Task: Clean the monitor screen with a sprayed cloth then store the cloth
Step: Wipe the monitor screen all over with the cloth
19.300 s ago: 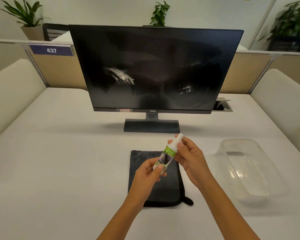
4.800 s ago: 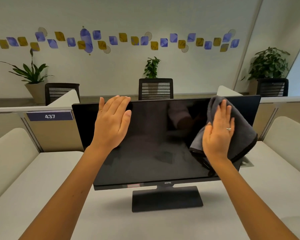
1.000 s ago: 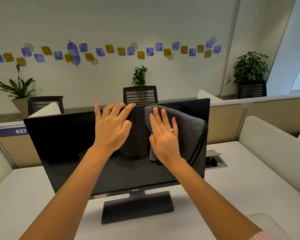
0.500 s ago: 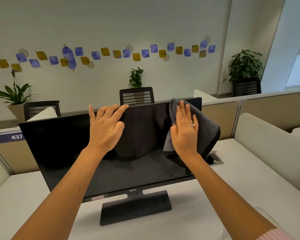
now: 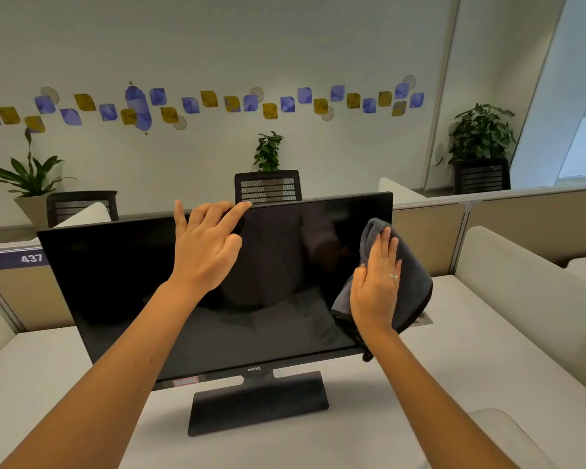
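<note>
A black monitor (image 5: 122, 286) stands on its flat base on the white desk, its dark screen facing me. My left hand (image 5: 205, 247) rests on the upper middle of the screen with fingers spread, its fingertips at the top edge. My right hand (image 5: 378, 286) lies flat on a dark grey cloth (image 5: 415, 286) and presses it against the right edge of the screen. The cloth hangs past the monitor's right side.
The rim of a clear plastic container (image 5: 501, 424) shows at the bottom right on the white desk (image 5: 31, 384). Beige partitions (image 5: 528, 221) and padded side panels enclose the desk. Office chairs and potted plants stand behind the partition.
My right hand has carried the cloth rightward and down, from the upper middle of the screen to its right edge. My left hand has stayed at the top of the screen.
</note>
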The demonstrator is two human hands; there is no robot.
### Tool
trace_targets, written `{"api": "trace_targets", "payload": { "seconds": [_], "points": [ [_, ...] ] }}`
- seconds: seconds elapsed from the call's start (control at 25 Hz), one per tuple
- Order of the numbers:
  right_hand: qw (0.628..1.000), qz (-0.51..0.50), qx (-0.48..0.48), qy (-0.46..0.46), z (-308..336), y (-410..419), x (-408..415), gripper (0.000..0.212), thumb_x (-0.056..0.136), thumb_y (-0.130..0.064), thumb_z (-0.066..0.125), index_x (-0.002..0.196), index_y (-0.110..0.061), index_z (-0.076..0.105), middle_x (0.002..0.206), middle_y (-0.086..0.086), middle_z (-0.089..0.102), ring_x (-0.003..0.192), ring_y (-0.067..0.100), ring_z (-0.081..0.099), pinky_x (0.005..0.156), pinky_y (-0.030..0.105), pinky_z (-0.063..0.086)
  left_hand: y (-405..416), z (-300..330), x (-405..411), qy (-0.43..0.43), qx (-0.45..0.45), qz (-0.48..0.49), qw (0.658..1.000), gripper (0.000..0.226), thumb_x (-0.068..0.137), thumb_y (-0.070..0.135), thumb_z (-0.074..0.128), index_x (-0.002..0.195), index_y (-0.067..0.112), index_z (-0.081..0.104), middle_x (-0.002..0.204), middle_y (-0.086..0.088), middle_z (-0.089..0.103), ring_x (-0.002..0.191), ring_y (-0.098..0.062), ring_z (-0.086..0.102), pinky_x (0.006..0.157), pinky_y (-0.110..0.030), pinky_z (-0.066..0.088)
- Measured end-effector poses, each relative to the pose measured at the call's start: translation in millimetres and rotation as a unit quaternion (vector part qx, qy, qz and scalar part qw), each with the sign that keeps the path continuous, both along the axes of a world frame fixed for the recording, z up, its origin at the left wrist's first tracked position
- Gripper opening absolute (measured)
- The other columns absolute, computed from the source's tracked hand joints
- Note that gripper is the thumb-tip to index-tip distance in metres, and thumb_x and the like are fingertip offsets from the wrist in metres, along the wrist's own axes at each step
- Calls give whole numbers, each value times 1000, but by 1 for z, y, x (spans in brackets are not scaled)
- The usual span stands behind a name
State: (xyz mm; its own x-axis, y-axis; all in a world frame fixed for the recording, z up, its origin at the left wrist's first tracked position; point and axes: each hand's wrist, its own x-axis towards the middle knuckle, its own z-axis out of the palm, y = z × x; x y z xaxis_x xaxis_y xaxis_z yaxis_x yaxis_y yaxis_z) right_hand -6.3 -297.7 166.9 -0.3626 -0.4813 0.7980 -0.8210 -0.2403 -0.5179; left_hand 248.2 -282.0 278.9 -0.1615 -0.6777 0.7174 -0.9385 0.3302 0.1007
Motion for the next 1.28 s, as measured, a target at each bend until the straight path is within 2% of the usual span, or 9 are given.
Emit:
{"api": "trace_targets", "payload": {
  "seconds": [0.08, 0.2, 0.4, 0.56, 0.76, 0.92, 1.08, 1.2, 1.28],
  "points": [
    [999, -6, 28, -21, -18, 8, 7, 59, 91, -8, 57, 142, 2, 30, 147, 21, 34, 136, 39, 32, 105, 58, 35, 0, 0, 0, 0, -2, -2, 1000, 61, 79, 29, 20, 136, 33, 43, 127, 7, 51, 124, -15, 34, 113, -50, -12],
    [999, 10, 31, -29, -26, 13, 10, 56, 93, -13, 50, 143, -2, 26, 148, 20, 34, 136, 39, 31, 106, 57, 34, 0, -1, 1, 2, -6, -4, 1000, 61, 80, 29, 20, 136, 33, 43, 128, 6, 51, 124, -16, 35, 113, -51, -12],
    [1000, 11, 2, -26, 12, 1, 20, 54, 93, -10, 48, 143, -1, 29, 147, 19, 36, 138, 35, 28, 109, 57, 28, -2, -3, 1, 7, -8, -10, 1000, 62, 78, 29, 20, 135, 33, 43, 127, 7, 51, 124, -15, 34, 113, -51, -12],
    [996, 42, -27, 77, 37, -5, 50, 53, 92, -16, 38, 143, -4, 30, 150, 15, 33, 141, 29, 21, 114, 53, 18, -4, -3, 4, -1, -6, -5, 1000, 63, 77, 28, 22, 136, 33, 42, 127, 7, 50, 124, -15, 34, 114, -52, -10],
    [962, 114, -52, 241, 35, 0, 97, 57, 86, -11, 44, 142, -9, 37, 149, 9, 37, 142, 26, 25, 114, 55, 20, -3, -3, 5, -5, -8, -11, 1000, 63, 76, 26, 24, 137, 31, 42, 129, 4, 50, 124, -17, 34, 114, -52, -8],
    [945, 155, -25, 286, 0, 9, 105, 53, 89, -13, 43, 142, -13, 39, 150, 5, 36, 143, 21, 23, 116, 50, 16, -3, -2, 5, -11, -12, -10, 1000, 64, 77, 27, 23, 137, 29, 42, 130, 3, 50, 125, -19, 35, 114, -50, -8],
    [938, 133, -20, 319, -28, 11, 76, 56, 87, -12, 46, 143, -14, 37, 151, 1, 30, 143, 18, 21, 116, 48, 18, -2, -2, 4, -6, -10, -16, 1000, 63, 77, 26, 23, 136, 29, 43, 128, 4, 50, 124, -17, 34, 113, -50, -9],
    [946, 85, -8, 312, -34, 13, 40, 64, 82, -9, 46, 145, -13, 30, 151, 3, 29, 142, 21, 24, 113, 49, 25, -4, -2, 4, 0, -7, -20, 1000, 63, 77, 26, 23, 136, 30, 43, 128, 5, 50, 124, -16, 33, 113, -51, -10],
    [967, 55, 15, 249, -33, 13, 18, 68, 83, -8, 44, 147, -11, 21, 152, 6, 26, 143, 24, 21, 112, 51, 27, -4, -2, 4, -1, -8, -18, 1000, 62, 77, 25, 24, 136, 30, 43, 128, 5, 49, 125, -16, 33, 113, -51, -10]
  ]
}}
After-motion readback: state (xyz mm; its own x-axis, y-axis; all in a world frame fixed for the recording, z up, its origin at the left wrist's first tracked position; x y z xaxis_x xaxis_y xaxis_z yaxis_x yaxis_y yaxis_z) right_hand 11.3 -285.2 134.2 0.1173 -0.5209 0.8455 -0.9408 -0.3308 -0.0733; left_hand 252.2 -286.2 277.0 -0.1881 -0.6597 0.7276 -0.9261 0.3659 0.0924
